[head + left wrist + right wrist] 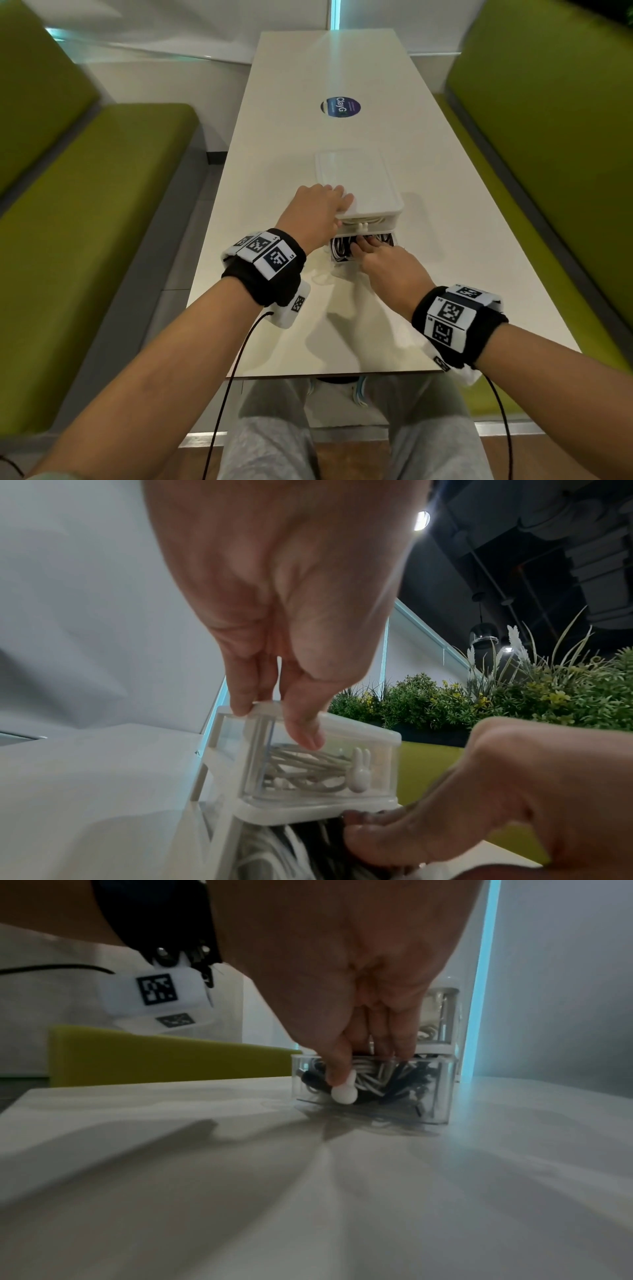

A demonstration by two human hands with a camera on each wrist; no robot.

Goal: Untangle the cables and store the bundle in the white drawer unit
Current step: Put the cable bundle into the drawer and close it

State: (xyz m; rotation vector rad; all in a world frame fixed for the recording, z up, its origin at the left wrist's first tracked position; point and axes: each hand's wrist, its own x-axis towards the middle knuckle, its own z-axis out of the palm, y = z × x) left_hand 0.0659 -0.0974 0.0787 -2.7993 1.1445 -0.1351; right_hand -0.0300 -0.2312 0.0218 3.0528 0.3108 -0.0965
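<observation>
The white drawer unit (363, 171) stands mid-table. My left hand (337, 202) rests flat on its top near the front left corner; in the left wrist view its fingertips (241, 707) touch the top rim and the thumb lies over the clear upper drawer (380, 767), which holds pale cables behind a rabbit-shaped knob (360, 776). The clear lower drawer (441, 1096) is pulled out and holds the black and white cable bundle (400, 1080) (340, 248). My right hand (369, 1064) (364, 245) has straight fingers pressing on the bundle, with its thumb outside by the white knob (344, 1095).
The long white table (308, 325) carries a round dark sticker (340, 107) beyond the unit. Green benches run along the left (102, 205) and right (548, 137). Plants (514, 696) stand behind the right bench. My knees sit under the near table edge.
</observation>
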